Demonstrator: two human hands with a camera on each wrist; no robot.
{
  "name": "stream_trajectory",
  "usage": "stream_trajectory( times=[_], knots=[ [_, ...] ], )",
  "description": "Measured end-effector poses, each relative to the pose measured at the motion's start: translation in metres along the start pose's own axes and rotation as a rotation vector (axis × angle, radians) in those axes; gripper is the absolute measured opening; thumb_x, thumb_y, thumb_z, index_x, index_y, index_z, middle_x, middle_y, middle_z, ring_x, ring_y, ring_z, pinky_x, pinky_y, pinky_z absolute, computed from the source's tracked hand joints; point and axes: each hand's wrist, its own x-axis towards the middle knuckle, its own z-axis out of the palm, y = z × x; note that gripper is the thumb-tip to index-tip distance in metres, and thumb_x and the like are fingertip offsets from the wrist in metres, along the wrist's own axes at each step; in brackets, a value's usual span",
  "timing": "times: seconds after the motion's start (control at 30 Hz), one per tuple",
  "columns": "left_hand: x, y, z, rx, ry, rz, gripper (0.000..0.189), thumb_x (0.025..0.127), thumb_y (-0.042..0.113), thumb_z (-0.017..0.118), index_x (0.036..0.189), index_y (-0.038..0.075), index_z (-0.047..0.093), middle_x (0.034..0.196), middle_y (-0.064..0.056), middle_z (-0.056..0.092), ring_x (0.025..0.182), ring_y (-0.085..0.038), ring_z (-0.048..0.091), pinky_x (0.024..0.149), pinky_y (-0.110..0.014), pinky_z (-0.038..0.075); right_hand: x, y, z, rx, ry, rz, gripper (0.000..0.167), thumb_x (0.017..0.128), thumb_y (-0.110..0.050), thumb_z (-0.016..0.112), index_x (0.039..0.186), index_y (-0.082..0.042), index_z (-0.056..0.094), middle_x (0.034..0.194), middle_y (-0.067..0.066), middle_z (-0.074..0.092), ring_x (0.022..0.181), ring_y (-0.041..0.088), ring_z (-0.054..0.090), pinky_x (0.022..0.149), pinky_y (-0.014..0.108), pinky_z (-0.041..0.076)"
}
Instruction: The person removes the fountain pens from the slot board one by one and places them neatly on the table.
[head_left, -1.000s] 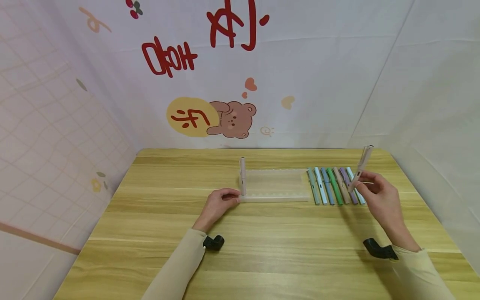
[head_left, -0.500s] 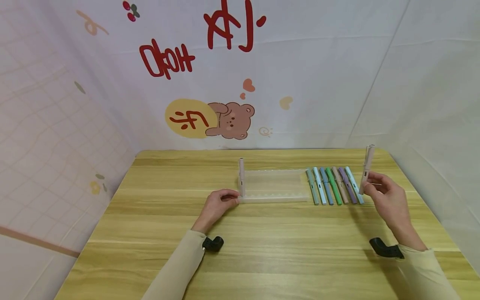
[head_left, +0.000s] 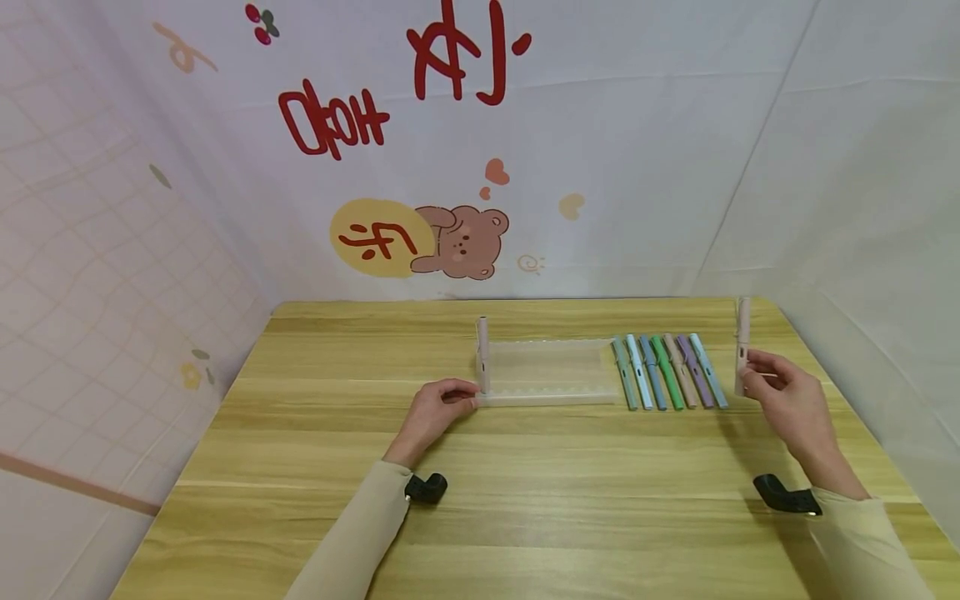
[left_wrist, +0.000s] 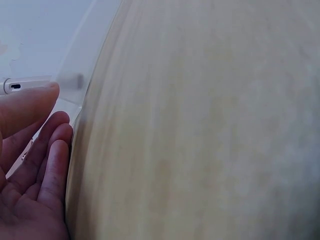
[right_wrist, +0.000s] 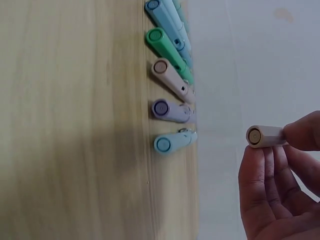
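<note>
My left hand (head_left: 433, 414) holds the left front corner of a clear plastic pen rack (head_left: 547, 399), its thumb and fingertips at the end. One pale pink pen (head_left: 483, 354) stands upright in the rack's left end. In the left wrist view the thumb lies by that pen's lower end (left_wrist: 30, 84), and the fingers are at the rack's end. My right hand (head_left: 791, 408) pinches another pale pinkish pen (head_left: 743, 321) near its bottom between thumb and fingers. This pen is upright, right of the row of pens; its round end (right_wrist: 255, 136) faces the right wrist camera.
Several capped pens lie side by side right of the rack, among them a green pen (head_left: 667, 372), a purple pen (head_left: 695, 372) and a light blue pen (head_left: 708, 371). The wooden table (head_left: 540, 500) meets a printed cloth wall (head_left: 637, 167) behind.
My right hand has moved right with its pen, away from over the row of lying pens. The pen has gone from tilted to upright. My left hand stays at the rack.
</note>
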Motion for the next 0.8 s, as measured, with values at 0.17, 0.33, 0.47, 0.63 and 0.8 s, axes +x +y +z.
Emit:
stream_trajectory(
  times=[0.17,0.33,0.47,0.63,0.8],
  knots=[
    [0.0,0.0,-0.001,0.007,0.004,-0.002,0.018,0.092,0.01,0.077,0.111,0.01,0.079,0.104,-0.002,0.075,0.094,-0.014,0.069,0.086,-0.032,0.054,0.002,0.006,-0.004,-0.032,-0.016,0.023,0.053,0.106,-0.026,0.059,0.142,0.011,0.053,0.099,-0.036,0.053,0.079,-0.018,0.059,0.063,0.013,0.05],
    [0.0,0.0,0.0,0.015,0.0,0.004,0.018,0.093,0.01,0.077,0.111,0.009,0.079,0.104,-0.003,0.075,0.094,-0.015,0.069,0.084,-0.031,0.054,0.004,0.013,-0.008,-0.091,-0.05,0.034,0.054,0.107,-0.028,0.057,0.144,0.01,0.053,0.103,-0.036,0.049,0.081,-0.022,0.054,0.063,0.014,0.049],
    [0.0,-0.002,0.0,0.015,0.0,0.009,0.019,0.093,0.01,0.077,0.112,0.008,0.079,0.105,-0.004,0.075,0.095,-0.016,0.07,0.085,-0.031,0.054,0.007,0.018,-0.012,-0.132,-0.098,0.036,0.054,0.108,-0.029,0.054,0.145,0.011,0.051,0.108,-0.023,0.058,0.079,-0.017,0.056,0.062,0.018,0.05],
    [0.001,-0.003,0.001,-0.004,-0.001,0.008,0.019,0.093,0.01,0.077,0.111,0.007,0.079,0.106,-0.006,0.075,0.095,-0.016,0.07,0.085,-0.03,0.054,0.013,0.024,-0.014,-0.169,-0.16,0.028,0.053,0.109,-0.027,0.052,0.144,0.013,0.051,0.112,0.016,0.071,0.077,-0.009,0.062,0.061,0.022,0.051],
    [0.001,-0.004,0.001,-0.014,0.005,0.011,0.019,0.093,0.01,0.077,0.111,0.005,0.079,0.106,-0.007,0.075,0.095,-0.017,0.07,0.085,-0.031,0.054,0.02,0.027,-0.014,-0.202,-0.23,0.031,0.052,0.11,-0.027,0.051,0.143,0.013,0.052,0.119,0.036,0.066,0.078,-0.005,0.064,0.062,0.023,0.051]
  ],
)
